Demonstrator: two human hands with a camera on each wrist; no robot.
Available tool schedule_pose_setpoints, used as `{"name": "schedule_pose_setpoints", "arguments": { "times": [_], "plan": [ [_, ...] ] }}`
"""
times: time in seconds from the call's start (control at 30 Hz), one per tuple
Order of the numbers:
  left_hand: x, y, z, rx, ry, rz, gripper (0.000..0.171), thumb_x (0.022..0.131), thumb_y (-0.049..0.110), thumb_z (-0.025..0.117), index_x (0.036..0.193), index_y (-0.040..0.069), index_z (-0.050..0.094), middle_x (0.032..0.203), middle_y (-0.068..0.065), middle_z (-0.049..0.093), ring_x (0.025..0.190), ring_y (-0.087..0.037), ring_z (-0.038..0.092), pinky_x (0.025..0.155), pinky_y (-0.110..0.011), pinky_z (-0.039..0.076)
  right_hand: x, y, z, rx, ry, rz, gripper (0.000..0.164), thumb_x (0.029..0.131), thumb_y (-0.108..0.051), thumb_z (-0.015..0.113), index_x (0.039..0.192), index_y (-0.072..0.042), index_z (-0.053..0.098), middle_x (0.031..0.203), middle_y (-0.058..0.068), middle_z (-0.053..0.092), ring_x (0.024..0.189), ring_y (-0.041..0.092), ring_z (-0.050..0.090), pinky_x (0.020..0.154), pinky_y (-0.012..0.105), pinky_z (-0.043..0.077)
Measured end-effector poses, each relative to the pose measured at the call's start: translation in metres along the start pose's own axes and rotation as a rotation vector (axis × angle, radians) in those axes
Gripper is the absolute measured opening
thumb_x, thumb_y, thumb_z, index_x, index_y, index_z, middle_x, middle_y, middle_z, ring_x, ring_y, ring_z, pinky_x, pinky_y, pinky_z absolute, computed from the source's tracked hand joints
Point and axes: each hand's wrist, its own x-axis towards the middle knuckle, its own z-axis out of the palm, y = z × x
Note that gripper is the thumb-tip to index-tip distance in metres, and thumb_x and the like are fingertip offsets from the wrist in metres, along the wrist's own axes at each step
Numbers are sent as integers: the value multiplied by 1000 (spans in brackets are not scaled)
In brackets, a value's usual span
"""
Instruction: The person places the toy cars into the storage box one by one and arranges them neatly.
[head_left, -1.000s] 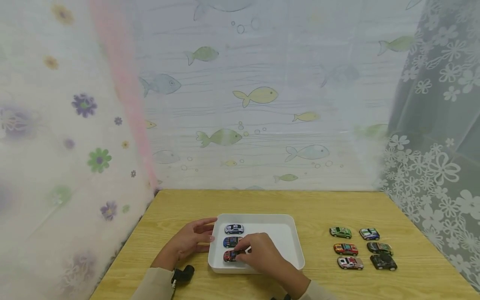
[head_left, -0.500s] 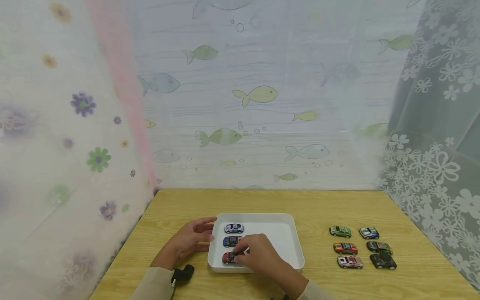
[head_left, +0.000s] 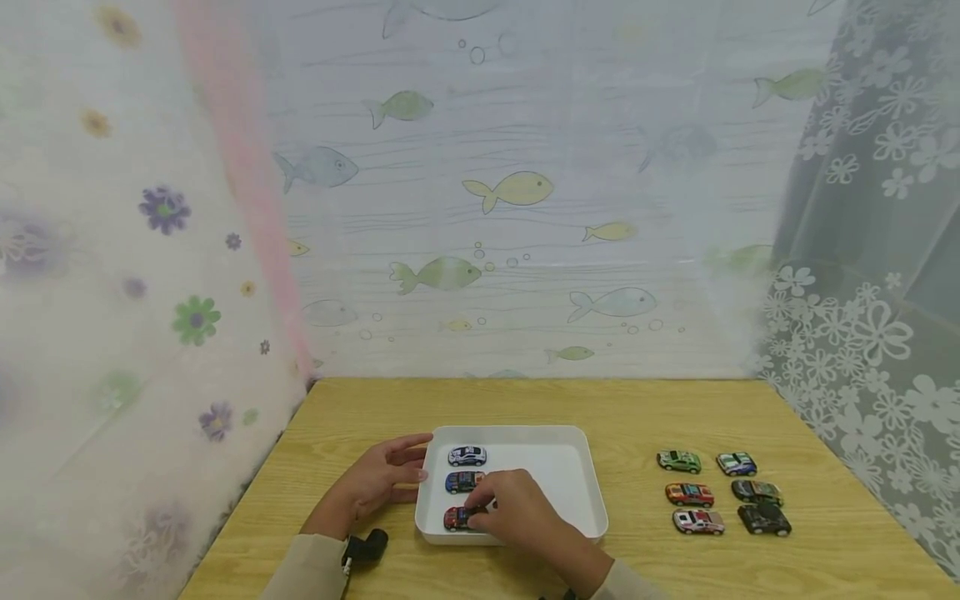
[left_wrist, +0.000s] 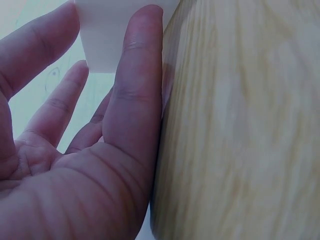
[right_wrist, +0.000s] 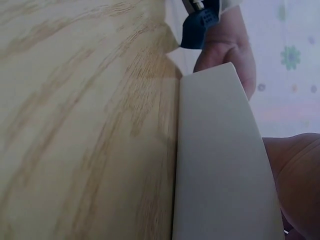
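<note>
A white rectangular tray (head_left: 555,483) lies on the wooden table. Along its left side stand three toy cars in a column: a white and dark one (head_left: 467,456) at the back, a blue one (head_left: 463,482) in the middle, and a red and black one (head_left: 456,518) nearest me. My right hand (head_left: 521,512) reaches over the near wall and pinches the red toy car at its right end, hiding part of it. With fairly straight, spread fingers, my left hand (head_left: 382,475) touches the tray's left wall. The left wrist view shows these fingertips (left_wrist: 145,20) against the tray wall.
To the right of the tray, several toy cars stand in two columns, among them a green one (head_left: 678,462), a red and yellow one (head_left: 689,494) and a black one (head_left: 765,519). Printed curtains (head_left: 510,275) hang behind and beside the table (head_left: 630,408).
My right hand has shifted the red toy car slightly toward the tray's near wall. The left hand stays in place.
</note>
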Motion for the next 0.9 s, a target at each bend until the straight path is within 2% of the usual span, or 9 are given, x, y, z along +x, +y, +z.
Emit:
{"name": "schedule_pose_setpoints", "arguments": {
  "times": [0.2,0.37,0.5,0.63,0.9],
  "plan": [
    [-1,0,0,2,-8,4,74,93,6,76,159,12,43,161,-25,39,141,-36,51,98,-51,58,1,3,-1,-3,-3,-25,11,81,-18,88,91,-18,83,84,-14,75,78,-1,64,69,16,53],
    [0,0,2,0,-4,7,73,92,5,76,158,13,44,161,-26,40,140,-35,52,98,-51,58,2,3,-9,-17,2,-29,15,83,-21,87,97,-16,83,92,-11,76,86,0,66,76,20,57],
    [2,-1,1,-9,-9,15,74,93,5,76,158,12,43,161,-26,39,139,-35,53,98,-52,58,-2,3,-24,-1,39,-45,17,84,-19,87,100,-16,82,97,-9,77,91,7,68,81,30,61],
    [2,-2,0,-11,-16,14,73,94,4,74,159,12,42,161,-26,39,136,-33,56,98,-52,58,-9,11,-41,-29,101,-79,19,83,-16,88,101,-16,82,99,-7,78,92,13,70,81,34,61],
    [2,-3,1,-8,-21,23,72,95,5,73,159,11,41,160,-27,41,134,-32,57,97,-52,59,-26,40,-82,-125,188,-33,22,82,-19,89,100,-29,79,101,-14,75,93,8,69,82,38,61]
  ]
}}
